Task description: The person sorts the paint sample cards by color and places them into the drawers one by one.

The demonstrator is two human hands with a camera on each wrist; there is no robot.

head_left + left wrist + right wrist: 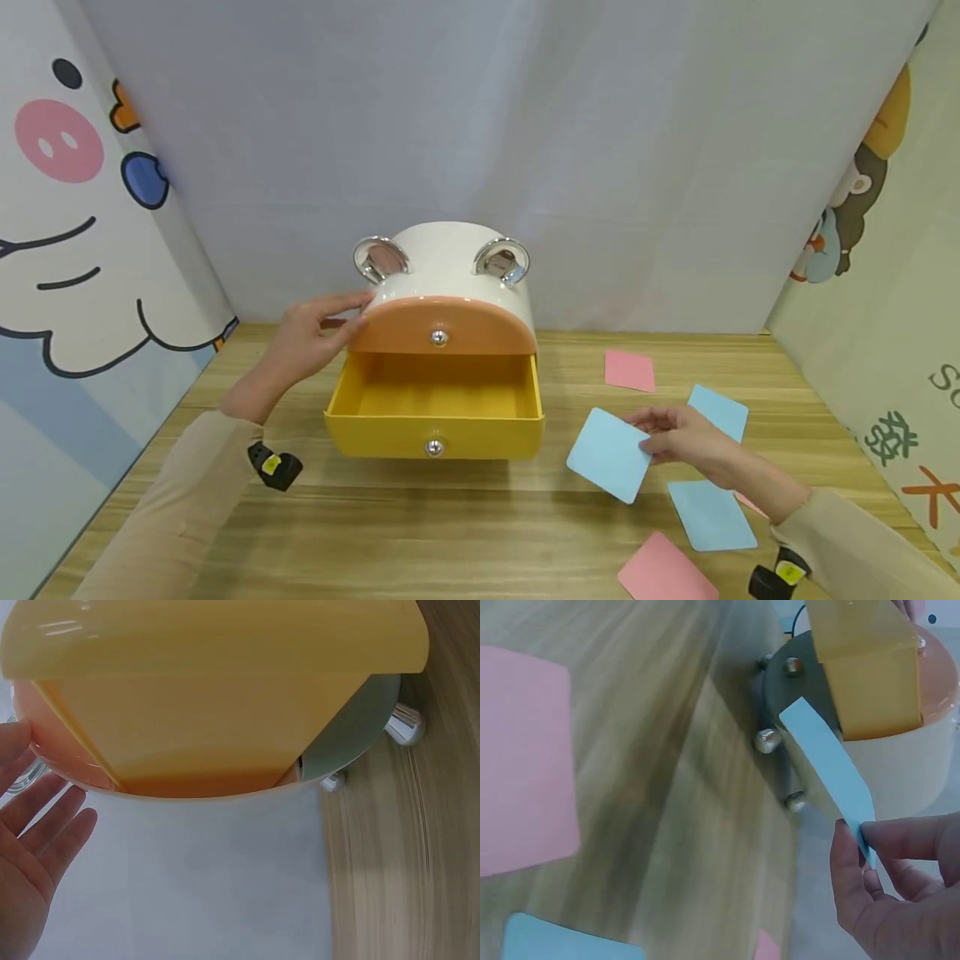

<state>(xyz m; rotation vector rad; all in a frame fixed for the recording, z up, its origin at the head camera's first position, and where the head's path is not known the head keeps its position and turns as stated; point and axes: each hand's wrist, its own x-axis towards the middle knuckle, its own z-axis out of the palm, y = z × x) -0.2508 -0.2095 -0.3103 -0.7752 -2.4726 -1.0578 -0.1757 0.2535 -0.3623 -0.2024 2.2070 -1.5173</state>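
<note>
In the head view, the right hand (678,442) holds a blue card (609,454) above the table (375,533) near the cabinet's (450,258) open yellow drawer (405,432); the step seems to be loading it, likely calling next for lowering the card inside, and the cut-off wall lettering (948,383) perhaps reads "SO". In the left wrist view, the left hand's (30,859) fingers are spread at the cabinet's rim. In the right wrist view, fingers and thumb pinch the card's edge, and no brand shows.
</note>
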